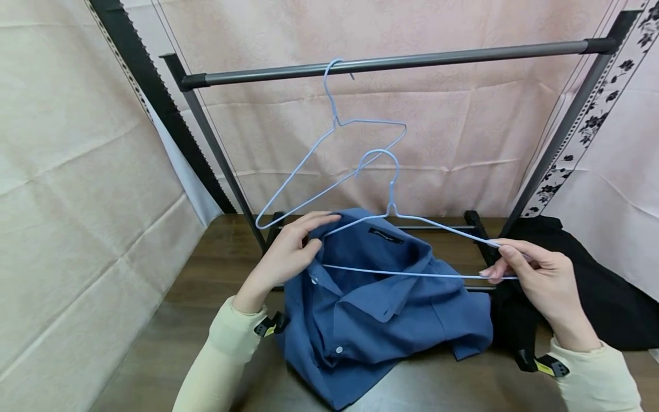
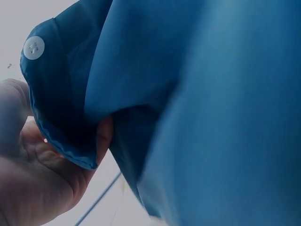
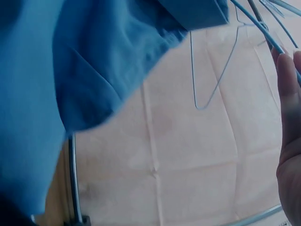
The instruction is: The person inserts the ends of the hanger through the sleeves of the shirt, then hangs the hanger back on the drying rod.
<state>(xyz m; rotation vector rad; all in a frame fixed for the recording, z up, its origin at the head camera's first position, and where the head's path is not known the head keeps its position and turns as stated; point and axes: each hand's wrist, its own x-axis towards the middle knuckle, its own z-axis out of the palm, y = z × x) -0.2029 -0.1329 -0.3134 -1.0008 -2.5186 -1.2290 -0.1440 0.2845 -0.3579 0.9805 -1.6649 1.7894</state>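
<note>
- The blue shirt [image 1: 370, 326] sits bunched over the table [image 1: 175, 349], between my hands.
- One end of the light-blue hanger [image 1: 392, 207] is inside its neck.
- My left grip [image 1: 290, 249] holds the shirt's edge near the collar; my right grip [image 1: 543, 274] pinches the hanger's other end.
- Beyond, I see a second hanger [image 1: 334, 119] on the rail [image 1: 463, 58].

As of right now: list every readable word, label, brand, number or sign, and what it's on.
None legible.
Black neck label in the blue shirt: any lettering too small to read.
Left wrist device, yellow patch: too small to read.
Right wrist device, yellow patch: too small to read.
</note>
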